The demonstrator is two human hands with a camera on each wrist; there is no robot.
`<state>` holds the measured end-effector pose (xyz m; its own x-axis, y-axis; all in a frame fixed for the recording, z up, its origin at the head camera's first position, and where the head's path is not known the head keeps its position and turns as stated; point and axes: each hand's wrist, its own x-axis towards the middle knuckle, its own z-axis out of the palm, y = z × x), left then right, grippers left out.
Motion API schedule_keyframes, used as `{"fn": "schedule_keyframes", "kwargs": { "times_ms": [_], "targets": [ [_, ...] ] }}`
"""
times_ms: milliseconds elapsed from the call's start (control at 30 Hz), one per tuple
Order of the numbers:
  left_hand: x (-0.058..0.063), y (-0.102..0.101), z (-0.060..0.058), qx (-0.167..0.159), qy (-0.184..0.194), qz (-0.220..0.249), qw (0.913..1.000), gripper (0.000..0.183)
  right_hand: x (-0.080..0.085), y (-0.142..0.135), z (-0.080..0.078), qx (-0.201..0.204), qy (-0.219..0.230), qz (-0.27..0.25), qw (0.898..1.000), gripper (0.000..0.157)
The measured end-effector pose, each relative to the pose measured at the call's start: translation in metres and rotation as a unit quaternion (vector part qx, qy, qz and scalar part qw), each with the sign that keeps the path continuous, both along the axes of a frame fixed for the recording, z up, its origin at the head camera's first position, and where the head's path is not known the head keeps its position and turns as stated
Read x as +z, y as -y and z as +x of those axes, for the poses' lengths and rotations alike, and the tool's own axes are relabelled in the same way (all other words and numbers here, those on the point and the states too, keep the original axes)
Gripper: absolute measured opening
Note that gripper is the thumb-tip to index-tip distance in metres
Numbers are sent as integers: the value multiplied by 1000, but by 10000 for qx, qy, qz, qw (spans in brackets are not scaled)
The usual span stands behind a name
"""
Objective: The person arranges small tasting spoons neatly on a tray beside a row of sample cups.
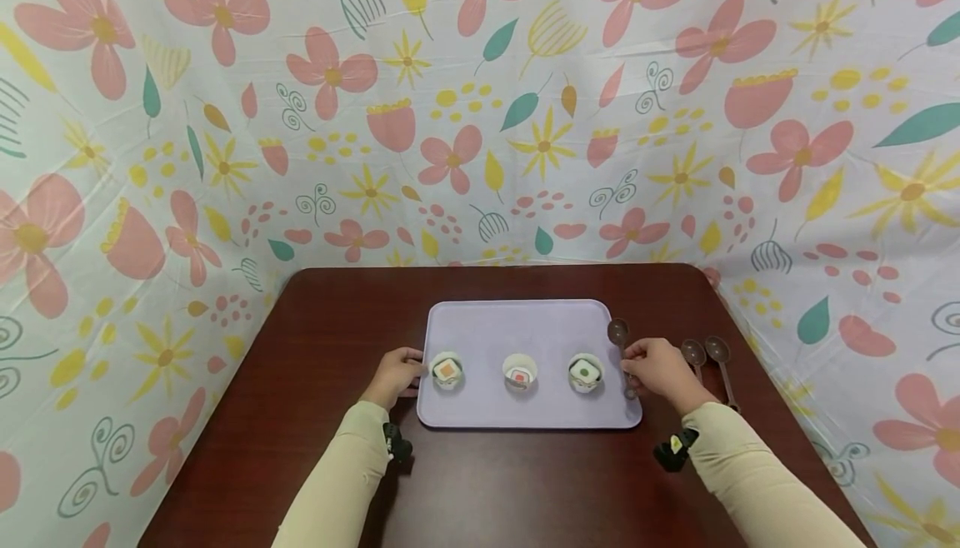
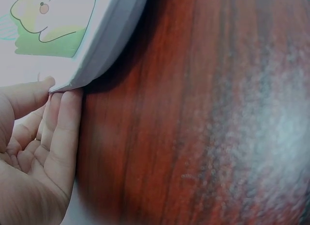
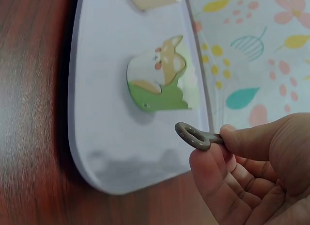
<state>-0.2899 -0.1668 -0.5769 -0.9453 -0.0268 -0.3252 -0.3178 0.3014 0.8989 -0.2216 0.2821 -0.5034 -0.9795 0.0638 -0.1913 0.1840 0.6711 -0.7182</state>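
A lavender tray (image 1: pixel 517 323) lies on the table, and my left hand (image 1: pixel 396 376) pinches its left edge between thumb and fingers. My right hand (image 1: pixel 660 371) pinches the handle of a brown spoon (image 1: pixel 618 331), held over the tray's right edge with its bowl toward the back. The ring-shaped handle end (image 3: pixel 193 136) pokes out past the fingertips in the right wrist view. Three small cups with cartoon animals stand in a row on the tray: the left cup (image 1: pixel 447 383) shows an orange mark inside, the middle cup (image 1: pixel 519 360) a red one, the right cup (image 1: pixel 586 386) a green one.
Two more brown spoons, the nearer spoon (image 1: pixel 693 353) and the outer spoon (image 1: pixel 717 350), lie right of my right hand, which partly covers the nearer one. Flower-patterned cloth (image 1: pixel 487 115) rises behind and beside the dark wooden table (image 1: pixel 510 481).
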Motion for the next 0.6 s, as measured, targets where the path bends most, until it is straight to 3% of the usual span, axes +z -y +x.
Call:
{"fn": "schedule_keyframes", "kwargs": {
  "times_ms": [333, 600],
  "targets": [
    [0, -1, 0, 14, -24, 39, 10000, 31, 2, 22, -5, -21, -218, -167, 9996, 20],
    [-1, -1, 1, 26, -107, -34, 9999, 31, 4, 40, -9, -114, -104, -467, 9988, 21]
  ]
}}
